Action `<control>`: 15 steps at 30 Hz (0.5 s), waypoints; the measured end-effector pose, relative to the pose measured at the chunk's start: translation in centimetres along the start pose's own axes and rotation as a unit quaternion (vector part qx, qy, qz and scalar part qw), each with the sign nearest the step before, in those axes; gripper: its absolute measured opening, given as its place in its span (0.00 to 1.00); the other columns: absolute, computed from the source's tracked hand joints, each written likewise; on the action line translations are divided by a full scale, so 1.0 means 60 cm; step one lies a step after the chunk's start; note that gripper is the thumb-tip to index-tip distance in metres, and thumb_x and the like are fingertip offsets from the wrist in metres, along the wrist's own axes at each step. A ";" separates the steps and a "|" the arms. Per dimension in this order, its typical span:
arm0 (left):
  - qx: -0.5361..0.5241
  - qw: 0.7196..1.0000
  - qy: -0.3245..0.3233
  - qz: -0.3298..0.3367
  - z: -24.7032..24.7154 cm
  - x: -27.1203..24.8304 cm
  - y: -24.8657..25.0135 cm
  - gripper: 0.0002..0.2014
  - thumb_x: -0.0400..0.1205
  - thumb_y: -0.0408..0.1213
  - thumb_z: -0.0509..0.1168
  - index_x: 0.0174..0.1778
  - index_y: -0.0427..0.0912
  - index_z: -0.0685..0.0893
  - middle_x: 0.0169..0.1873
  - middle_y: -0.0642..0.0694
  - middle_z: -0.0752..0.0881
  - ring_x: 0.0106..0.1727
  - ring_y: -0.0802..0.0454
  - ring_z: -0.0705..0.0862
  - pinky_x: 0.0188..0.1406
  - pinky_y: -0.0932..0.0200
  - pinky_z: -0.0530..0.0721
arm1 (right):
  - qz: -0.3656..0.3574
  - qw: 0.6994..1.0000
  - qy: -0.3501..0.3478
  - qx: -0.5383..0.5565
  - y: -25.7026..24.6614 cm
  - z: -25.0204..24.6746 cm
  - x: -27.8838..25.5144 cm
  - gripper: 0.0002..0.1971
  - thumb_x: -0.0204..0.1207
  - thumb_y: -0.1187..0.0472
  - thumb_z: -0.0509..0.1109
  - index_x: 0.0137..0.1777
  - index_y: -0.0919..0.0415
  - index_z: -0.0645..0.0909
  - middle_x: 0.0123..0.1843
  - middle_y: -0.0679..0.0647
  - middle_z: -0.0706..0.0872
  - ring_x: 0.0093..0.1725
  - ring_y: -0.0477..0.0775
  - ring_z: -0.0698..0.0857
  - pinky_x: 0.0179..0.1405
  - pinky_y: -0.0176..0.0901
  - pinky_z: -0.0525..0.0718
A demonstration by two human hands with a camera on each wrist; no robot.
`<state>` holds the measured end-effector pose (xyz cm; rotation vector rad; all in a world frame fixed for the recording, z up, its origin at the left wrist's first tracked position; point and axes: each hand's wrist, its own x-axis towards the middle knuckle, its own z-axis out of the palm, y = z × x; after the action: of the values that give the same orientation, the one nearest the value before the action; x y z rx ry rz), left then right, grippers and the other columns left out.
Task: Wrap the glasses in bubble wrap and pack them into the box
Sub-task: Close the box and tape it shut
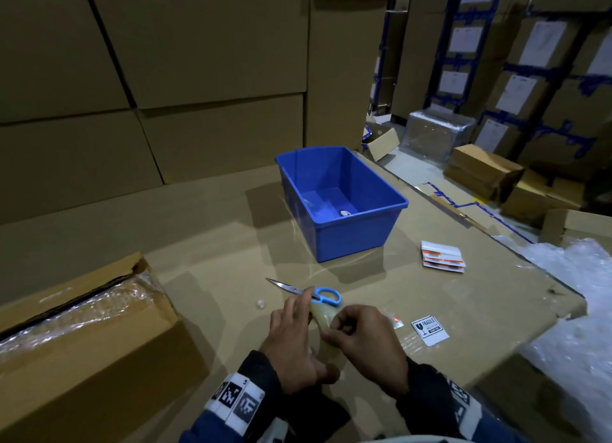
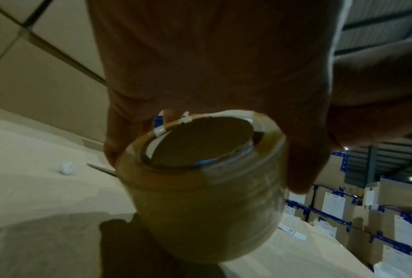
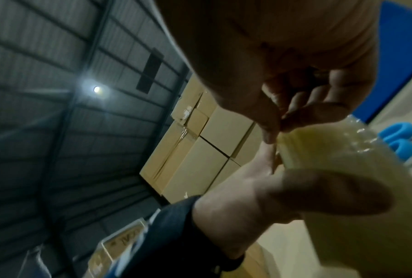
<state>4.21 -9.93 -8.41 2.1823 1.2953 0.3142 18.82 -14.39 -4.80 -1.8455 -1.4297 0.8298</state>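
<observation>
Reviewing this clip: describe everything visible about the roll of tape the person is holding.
The tape roll is a wide roll of clear, yellowish-tan packing tape wound on a brown cardboard core, with small bits of tape stuck at its rim. It is held above the cardboard work surface, just in front of the blue-handled scissors. The left hand grips it around the outside, while the right hand pinches at the roll's outer surface with thumb and fingertips, apparently picking at the tape end. No pulled-out strip is visible.

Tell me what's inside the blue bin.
The blue bin holds one small whitish object on its floor, too small to identify. Its near wall hides the closest floor strip.
</observation>
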 end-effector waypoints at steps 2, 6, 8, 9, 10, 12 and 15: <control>0.004 1.000 -0.008 -0.001 0.000 0.001 0.001 0.64 0.58 0.57 0.75 0.83 0.58 0.38 0.72 0.56 0.58 0.68 0.49 0.63 0.66 0.58 0.67 | 0.054 0.998 -0.026 0.033 0.000 -0.001 0.006 0.14 0.69 0.61 0.78 0.25 0.58 0.80 0.17 0.44 0.78 0.20 0.39 0.76 0.28 0.32 0.75; 0.001 1.000 -0.007 0.004 0.003 0.002 0.006 0.61 0.58 0.58 0.73 0.81 0.62 0.39 0.72 0.57 0.58 0.66 0.50 0.62 0.63 0.59 0.69 | 0.092 0.995 -0.041 -0.002 0.001 -0.008 0.011 0.13 0.69 0.57 0.77 0.30 0.65 0.84 0.21 0.52 0.79 0.22 0.50 0.77 0.29 0.44 0.79; 0.000 1.000 -0.013 -0.004 0.003 0.004 0.007 0.61 0.58 0.57 0.73 0.82 0.62 0.40 0.71 0.58 0.59 0.65 0.51 0.62 0.62 0.59 0.69 | 0.088 0.994 -0.041 -0.051 -0.003 -0.010 0.011 0.15 0.71 0.54 0.76 0.33 0.67 0.84 0.24 0.53 0.80 0.26 0.51 0.78 0.32 0.44 0.80; -0.001 1.000 -0.013 -0.005 0.003 0.004 0.007 0.61 0.58 0.57 0.72 0.82 0.61 0.40 0.71 0.57 0.59 0.65 0.51 0.63 0.62 0.59 0.69 | 0.092 0.993 -0.052 -0.060 -0.008 -0.012 0.013 0.15 0.72 0.53 0.76 0.35 0.67 0.84 0.26 0.52 0.80 0.27 0.51 0.79 0.32 0.43 0.80; 0.001 1.000 -0.010 -0.005 0.004 0.004 0.008 0.61 0.58 0.57 0.72 0.83 0.60 0.41 0.71 0.57 0.59 0.65 0.51 0.63 0.62 0.60 0.68 | 0.098 0.991 -0.065 -0.064 -0.011 -0.015 0.014 0.14 0.73 0.54 0.75 0.35 0.65 0.83 0.26 0.51 0.79 0.28 0.50 0.79 0.31 0.41 0.78; 0.008 1.000 -0.005 -0.008 0.006 0.005 0.012 0.60 0.60 0.57 0.73 0.83 0.59 0.42 0.70 0.56 0.60 0.63 0.50 0.64 0.62 0.60 0.67 | 0.131 0.986 -0.092 -0.046 -0.022 -0.024 0.016 0.13 0.74 0.57 0.72 0.31 0.62 0.79 0.24 0.50 0.77 0.22 0.46 0.77 0.22 0.34 0.74; 0.014 1.000 -0.001 -0.024 0.007 0.003 0.022 0.58 0.61 0.57 0.70 0.84 0.57 0.42 0.71 0.54 0.59 0.62 0.47 0.64 0.64 0.57 0.69 | 0.180 0.977 -0.113 -0.014 -0.034 -0.032 0.025 0.12 0.72 0.62 0.70 0.28 0.62 0.75 0.22 0.54 0.75 0.14 0.46 0.74 0.17 0.31 0.71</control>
<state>5.45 -10.41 -7.97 2.1703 1.3575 0.2757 19.53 -12.74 -2.16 -2.1233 -1.2573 1.2365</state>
